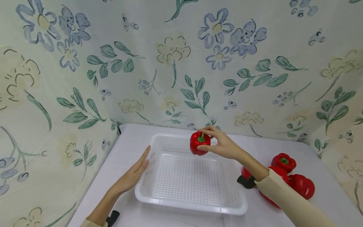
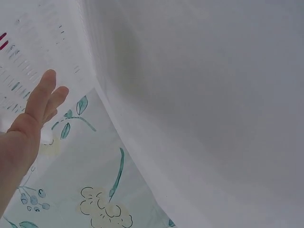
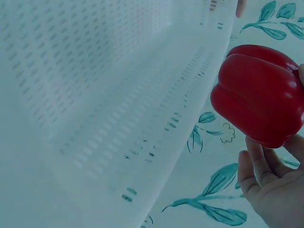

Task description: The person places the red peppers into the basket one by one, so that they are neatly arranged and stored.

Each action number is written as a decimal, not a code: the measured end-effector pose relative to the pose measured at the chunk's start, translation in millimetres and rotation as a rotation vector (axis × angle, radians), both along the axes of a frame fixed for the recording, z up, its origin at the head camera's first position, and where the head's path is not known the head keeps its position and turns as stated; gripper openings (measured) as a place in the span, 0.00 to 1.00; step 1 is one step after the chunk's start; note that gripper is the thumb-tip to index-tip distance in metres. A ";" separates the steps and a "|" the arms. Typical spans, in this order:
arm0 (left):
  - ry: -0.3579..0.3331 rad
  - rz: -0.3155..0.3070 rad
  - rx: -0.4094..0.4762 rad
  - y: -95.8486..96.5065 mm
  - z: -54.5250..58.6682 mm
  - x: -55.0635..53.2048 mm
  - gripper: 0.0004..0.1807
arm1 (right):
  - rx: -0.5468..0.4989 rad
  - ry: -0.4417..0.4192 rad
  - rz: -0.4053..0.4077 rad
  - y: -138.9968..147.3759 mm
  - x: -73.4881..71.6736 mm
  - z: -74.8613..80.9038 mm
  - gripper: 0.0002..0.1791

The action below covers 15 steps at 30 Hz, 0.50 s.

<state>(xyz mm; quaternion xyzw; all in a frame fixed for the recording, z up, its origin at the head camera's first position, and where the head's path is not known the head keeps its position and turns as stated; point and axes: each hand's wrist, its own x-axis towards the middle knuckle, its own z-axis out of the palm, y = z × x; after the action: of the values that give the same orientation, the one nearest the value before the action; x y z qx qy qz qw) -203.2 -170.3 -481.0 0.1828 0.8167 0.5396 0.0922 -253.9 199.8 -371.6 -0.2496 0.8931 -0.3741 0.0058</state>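
Cream sleeve at five o'clock leads to the right hand, fingers pinching a red pepper aloft near the one o'clock rim of a white basket; the left hand, fingers straight, lies along its ten o'clock side; other peppers sit at four o'clock on the desk

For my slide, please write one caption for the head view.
The right hand holds a red pepper above a white perforated basket, the left hand touching the basket.

We wear plain, long cream sleeves, and beside the end of each one juts a small black piece.
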 end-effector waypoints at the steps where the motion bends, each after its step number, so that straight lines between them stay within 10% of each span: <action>1: -0.002 -0.001 0.001 -0.3 0.3 -0.3 0.33 | 0.003 -0.005 0.014 -5.6 -1.4 -1.5 0.36; 15: -0.020 -0.004 0.003 -1.6 1.2 -0.7 0.33 | 0.060 -0.084 0.162 -84.6 -18.0 -36.7 0.37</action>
<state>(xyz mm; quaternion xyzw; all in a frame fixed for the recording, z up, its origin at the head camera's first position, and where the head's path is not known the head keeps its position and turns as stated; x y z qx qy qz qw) -203.9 -171.9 -479.8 0.1789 0.8147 0.5423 0.1013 -272.0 115.2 -408.3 -0.3047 0.8799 -0.3555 0.0813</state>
